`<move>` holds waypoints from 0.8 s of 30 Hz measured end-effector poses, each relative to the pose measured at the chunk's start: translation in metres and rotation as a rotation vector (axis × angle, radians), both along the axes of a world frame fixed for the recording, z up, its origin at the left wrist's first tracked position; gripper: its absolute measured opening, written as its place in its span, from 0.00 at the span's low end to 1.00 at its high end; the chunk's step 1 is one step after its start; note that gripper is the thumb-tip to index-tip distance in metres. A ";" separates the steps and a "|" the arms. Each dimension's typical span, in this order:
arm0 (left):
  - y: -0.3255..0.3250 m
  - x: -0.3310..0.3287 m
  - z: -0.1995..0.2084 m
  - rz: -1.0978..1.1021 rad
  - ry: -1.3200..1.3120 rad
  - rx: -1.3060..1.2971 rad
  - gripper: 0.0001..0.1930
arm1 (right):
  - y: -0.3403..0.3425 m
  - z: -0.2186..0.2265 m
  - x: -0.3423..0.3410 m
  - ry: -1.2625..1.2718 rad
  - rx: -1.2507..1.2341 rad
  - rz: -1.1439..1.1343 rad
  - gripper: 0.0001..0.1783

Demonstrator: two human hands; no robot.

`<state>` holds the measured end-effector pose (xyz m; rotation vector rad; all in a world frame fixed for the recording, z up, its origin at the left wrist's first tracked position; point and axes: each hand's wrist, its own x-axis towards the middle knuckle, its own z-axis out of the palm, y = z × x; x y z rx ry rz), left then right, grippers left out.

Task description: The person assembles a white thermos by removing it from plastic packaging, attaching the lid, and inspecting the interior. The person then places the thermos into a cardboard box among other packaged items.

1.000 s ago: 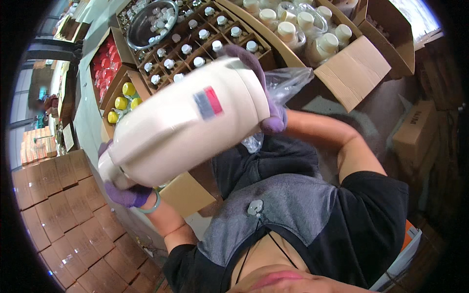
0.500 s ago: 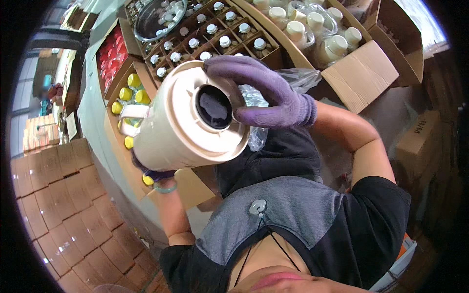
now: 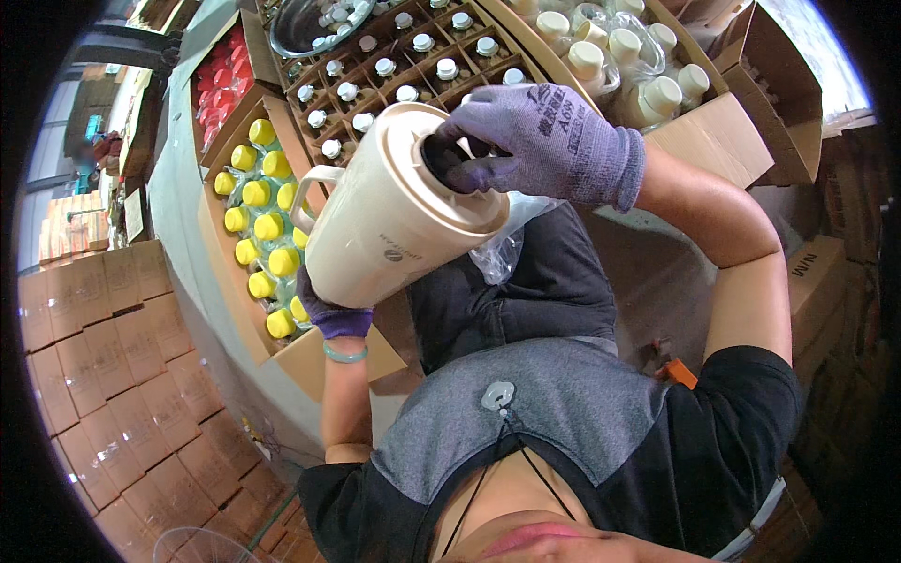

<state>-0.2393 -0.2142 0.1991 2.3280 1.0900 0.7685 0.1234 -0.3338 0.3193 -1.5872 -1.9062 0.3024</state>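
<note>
A cream thermos jug (image 3: 380, 235) with a side handle lies tilted across the front of my body, its round ridged end turned toward my right hand. My left hand (image 3: 333, 314), in a purple glove, holds it from beneath at the other end; most of those fingers are hidden behind the jug. My right hand (image 3: 535, 141), in a grey-purple glove, has its fingers bent into the dark round recess at the middle of the ridged end. Whether they pinch a separate part in there cannot be seen.
Left of the jug stands a carton of yellow-capped bottles (image 3: 267, 225), with red-capped ones (image 3: 223, 80) behind. A divided carton of white-capped bottles (image 3: 422, 42) and a metal bowl (image 3: 310, 33) lie beyond. Cream jugs (image 3: 657, 94) fill a carton at the far right. Stacked cartons (image 3: 122, 375) stand lower left.
My right hand has gone from spreading over the jug's ridged end to bending its fingers into the dark recess. The jug has shifted slightly right, uncovering more yellow caps.
</note>
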 end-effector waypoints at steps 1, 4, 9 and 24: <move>0.001 -0.003 -0.001 0.096 -0.402 -0.405 0.31 | -0.002 -0.004 0.000 0.011 -0.040 0.000 0.19; 0.009 -0.013 -0.001 0.325 -1.203 -1.310 0.32 | -0.008 -0.021 -0.003 0.033 -0.070 0.034 0.18; 0.013 -0.021 0.012 0.442 -1.239 -1.006 0.30 | -0.017 -0.051 -0.013 0.460 -0.269 0.054 0.19; 0.063 -0.042 0.074 0.280 -0.946 -0.501 0.27 | -0.036 -0.063 0.037 0.514 -0.109 -0.272 0.26</move>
